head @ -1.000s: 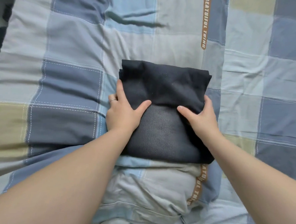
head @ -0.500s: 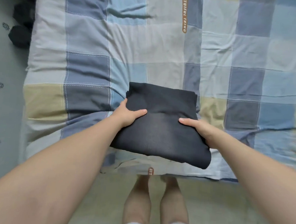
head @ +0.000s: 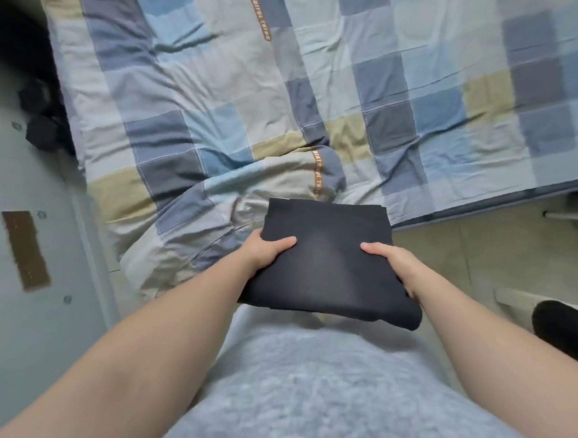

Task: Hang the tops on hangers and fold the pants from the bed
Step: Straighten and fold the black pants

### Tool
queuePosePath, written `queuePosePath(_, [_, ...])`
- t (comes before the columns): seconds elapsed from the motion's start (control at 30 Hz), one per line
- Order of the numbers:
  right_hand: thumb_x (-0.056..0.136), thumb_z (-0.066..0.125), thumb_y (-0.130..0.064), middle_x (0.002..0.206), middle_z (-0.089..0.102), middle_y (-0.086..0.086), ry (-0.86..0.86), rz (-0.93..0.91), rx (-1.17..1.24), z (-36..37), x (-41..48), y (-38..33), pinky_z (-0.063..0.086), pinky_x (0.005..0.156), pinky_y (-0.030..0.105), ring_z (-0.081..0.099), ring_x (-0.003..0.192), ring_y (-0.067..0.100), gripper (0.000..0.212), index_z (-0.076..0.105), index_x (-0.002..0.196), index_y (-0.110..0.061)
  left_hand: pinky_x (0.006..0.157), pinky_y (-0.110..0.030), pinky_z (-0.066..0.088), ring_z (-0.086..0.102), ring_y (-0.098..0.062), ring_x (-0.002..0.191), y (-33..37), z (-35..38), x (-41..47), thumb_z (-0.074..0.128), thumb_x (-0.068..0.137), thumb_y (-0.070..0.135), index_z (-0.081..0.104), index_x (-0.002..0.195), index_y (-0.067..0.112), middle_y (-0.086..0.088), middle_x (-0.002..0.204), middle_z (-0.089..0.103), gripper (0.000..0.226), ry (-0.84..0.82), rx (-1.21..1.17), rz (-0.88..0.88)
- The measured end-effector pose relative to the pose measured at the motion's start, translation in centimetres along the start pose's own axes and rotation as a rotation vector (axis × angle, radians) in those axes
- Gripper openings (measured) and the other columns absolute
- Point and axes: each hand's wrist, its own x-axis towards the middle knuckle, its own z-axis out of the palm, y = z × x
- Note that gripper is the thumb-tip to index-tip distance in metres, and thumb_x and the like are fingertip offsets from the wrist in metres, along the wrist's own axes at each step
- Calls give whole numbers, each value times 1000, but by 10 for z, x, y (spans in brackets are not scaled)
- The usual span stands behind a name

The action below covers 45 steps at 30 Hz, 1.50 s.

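Both hands grip the folded black pants (head: 326,251), left hand (head: 266,251) and right hand (head: 391,264) clenched on opposite sides. Pants hang clear of the bed (head: 288,100), beside its near edge.

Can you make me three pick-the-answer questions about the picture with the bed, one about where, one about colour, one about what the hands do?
1. Where are the folded pants?
A. flat on the bed
B. held up in front of the person
C. on the floor

2. What colour are they?
A. black
B. red
C. yellow

3. What are the hands doing?
A. both grip the pants
B. only one grips
C. both are empty

Answers:
1 B, they are lifted at the edge of the bed.
2 A, the cloth is dark black.
3 A, the left hand and right hand each clasp a side.
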Motion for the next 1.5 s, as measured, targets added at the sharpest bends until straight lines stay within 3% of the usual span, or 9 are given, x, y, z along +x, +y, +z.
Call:
queuePosePath(0.07, [75,82,-37,100,78,8,34,-102,67,-18,-25,13,58,87,43,75,90,31,45,71,113,-17,71,-28,56,71,-14,86,7,17,-22,85,76,43,61,119,17,6,102,72,55,4,-4,42])
queuePosePath(0.2, [83,77,-22,98,78,5,93,-305,259,-60,-77,44,58,62,29,76,80,23,36,68,118,-16,85,-38,59,73,-21,92,31,61,-60,85,72,52,63,123,17,1,109,73,66,-31,62,138])
queuePosePath(0.47, [85,75,-13,89,79,-2,260,-631,524,-180,-169,150,57,56,24,76,77,18,25,66,108,-12,66,-25,57,73,-13,87,67,212,-149,85,74,48,60,123,20,4,108,72,62,-100,222,508])
queuePosePath(0.6, [83,78,-17,105,77,-1,338,-772,635,-252,-210,230,59,67,28,75,93,20,38,66,119,-17,64,-21,58,73,-4,81,59,308,-199,85,74,47,59,124,23,8,103,73,61,-161,289,681])
queuePosePath(0.8, [72,80,-24,115,75,-3,531,-941,881,-326,-272,351,59,70,25,73,101,19,43,71,112,-34,84,-38,61,73,-13,96,54,452,-281,86,73,46,53,135,29,4,116,71,72,-402,439,877])
queuePosePath(0.93, [62,84,-35,114,74,-10,689,-987,1006,-359,-310,417,58,72,23,73,99,12,49,70,108,-45,86,-34,60,70,-8,103,49,538,-333,84,63,56,52,137,30,11,121,69,85,-572,552,1032])
queuePosePath(1.07, [59,83,-36,115,74,-9,861,-1019,1127,-384,-336,471,55,78,32,72,102,14,55,68,111,-44,90,-27,56,65,7,104,38,618,-371,83,72,50,50,129,45,32,113,65,66,-744,651,1128])
queuePosePath(1.23, [67,80,-28,120,72,-4,1046,-1015,1294,-412,-357,531,54,88,43,71,107,22,56,65,119,-40,95,-31,55,64,3,110,19,723,-410,80,70,55,50,132,47,24,117,68,70,-968,775,1192])
queuePosePath(1.5, [59,87,-38,121,72,-10,1351,-907,1574,-457,-376,619,59,77,28,72,105,15,62,66,117,-49,98,-29,50,58,11,113,-38,901,-470,76,72,62,44,132,54,33,121,61,68,-1332,1053,1200])
